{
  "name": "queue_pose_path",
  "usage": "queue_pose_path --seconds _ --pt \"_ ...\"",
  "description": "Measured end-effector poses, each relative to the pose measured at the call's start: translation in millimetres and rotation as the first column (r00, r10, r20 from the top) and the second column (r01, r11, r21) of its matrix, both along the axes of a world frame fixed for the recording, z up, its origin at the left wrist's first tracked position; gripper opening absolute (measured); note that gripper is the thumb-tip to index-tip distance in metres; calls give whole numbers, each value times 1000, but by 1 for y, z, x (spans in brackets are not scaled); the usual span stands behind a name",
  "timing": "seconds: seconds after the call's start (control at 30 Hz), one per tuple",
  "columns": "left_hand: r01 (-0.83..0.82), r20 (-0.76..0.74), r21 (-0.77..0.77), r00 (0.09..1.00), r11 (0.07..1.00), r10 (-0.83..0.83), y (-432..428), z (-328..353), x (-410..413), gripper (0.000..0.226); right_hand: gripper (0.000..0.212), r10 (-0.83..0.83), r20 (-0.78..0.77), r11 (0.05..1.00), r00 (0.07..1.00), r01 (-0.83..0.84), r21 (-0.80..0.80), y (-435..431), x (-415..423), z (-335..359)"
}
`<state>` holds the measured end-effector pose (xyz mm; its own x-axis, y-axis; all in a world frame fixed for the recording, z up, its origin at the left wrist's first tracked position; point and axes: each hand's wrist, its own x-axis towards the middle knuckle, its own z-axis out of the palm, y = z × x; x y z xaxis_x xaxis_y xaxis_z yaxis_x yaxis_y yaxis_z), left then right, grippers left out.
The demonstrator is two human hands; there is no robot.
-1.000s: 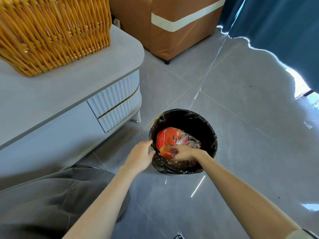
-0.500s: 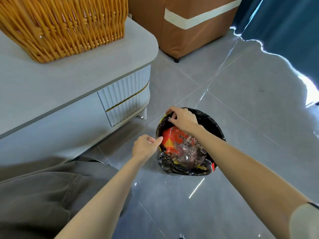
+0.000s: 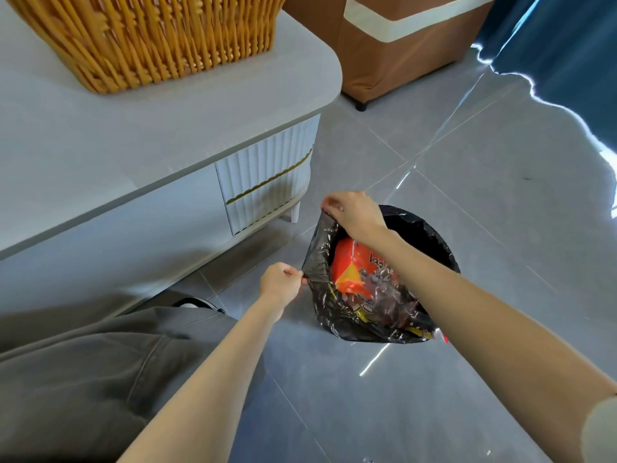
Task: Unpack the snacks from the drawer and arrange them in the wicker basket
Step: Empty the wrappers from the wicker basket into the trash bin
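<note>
A black bin bag [image 3: 320,262] lines a small round bin [image 3: 430,238] on the floor. Inside lies a crumpled red and orange snack wrapper [image 3: 350,265] with clear plastic over it. My left hand [image 3: 280,285] pinches the bag's near left edge. My right hand [image 3: 354,212] pinches the far left edge and holds it raised above the bin's rim. The wicker basket [image 3: 150,38] stands on the grey cabinet top [image 3: 167,128] at the upper left; its inside is hidden. The white ribbed drawer front [image 3: 267,182] with a gold strip is shut.
A brown box with a cream band [image 3: 400,45] stands on short feet behind the cabinet. A blue curtain [image 3: 567,45] hangs at the upper right. Grey floor tiles [image 3: 467,162] surround the bin. My grey trouser leg [image 3: 83,379] fills the lower left.
My right hand left the wrapper in the bin and took hold of the bag's far edge, lifting it. My left hand kept its pinch on the near edge. The view tilted down.
</note>
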<state>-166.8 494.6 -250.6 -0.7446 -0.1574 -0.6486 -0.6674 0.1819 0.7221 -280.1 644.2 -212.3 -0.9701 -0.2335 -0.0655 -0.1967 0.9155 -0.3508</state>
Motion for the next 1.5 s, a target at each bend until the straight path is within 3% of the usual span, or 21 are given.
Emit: queue_pose_path --seconds 0.13,0.2,0.23,0.3,0.4,0.5,0.6,0.73,1.0,1.17,1.37,1.5 --pt "98 40 -70 995 993 -95 -2 -12 7 12 27 74 202 983 977 -106 152 -9 1 -15" --pt "149 46 -105 988 983 -145 -5 -12 8 4 30 70 170 996 983 -77 40 -6 3 -13" --pt "167 32 -139 986 976 -164 -7 -11 8 13 31 47 117 998 992 -42 -42 -4 6 -9" --pt "139 -75 -254 984 957 -163 -9 -5 5 26 31 -15 24 987 1000 19 -160 5 16 2" --pt "45 -308 -324 939 945 -150 -3 16 2 22 25 -72 -6 981 997 69 -180 28 39 12" --pt "202 -305 -278 908 939 -286 15 31 6 31 25 23 232 1000 972 -21 -10 55 65 5" --pt "383 -264 -285 850 879 -456 27 31 18 61 54 165 510 976 844 -215 40 64 89 -19" --pt "380 -297 -254 845 889 -445 28 28 26 77 68 129 541 954 831 -252 160 60 90 -51" --pt "384 -286 -237 851 892 -442 27 20 22 80 71 69 604 901 794 -309 303 51 92 -74" --pt "433 -245 -257 836 864 -491 24 18 18 76 44 39 464 982 885 -120 146 58 84 -60" --pt "415 -244 -214 854 885 -459 15 31 18 65 35 -63 319 998 946 53 42 73 98 -15" --pt "368 -277 -276 854 888 -440 7 65 18 56 33 -36 228 995 973 56 -82 68 113 27"
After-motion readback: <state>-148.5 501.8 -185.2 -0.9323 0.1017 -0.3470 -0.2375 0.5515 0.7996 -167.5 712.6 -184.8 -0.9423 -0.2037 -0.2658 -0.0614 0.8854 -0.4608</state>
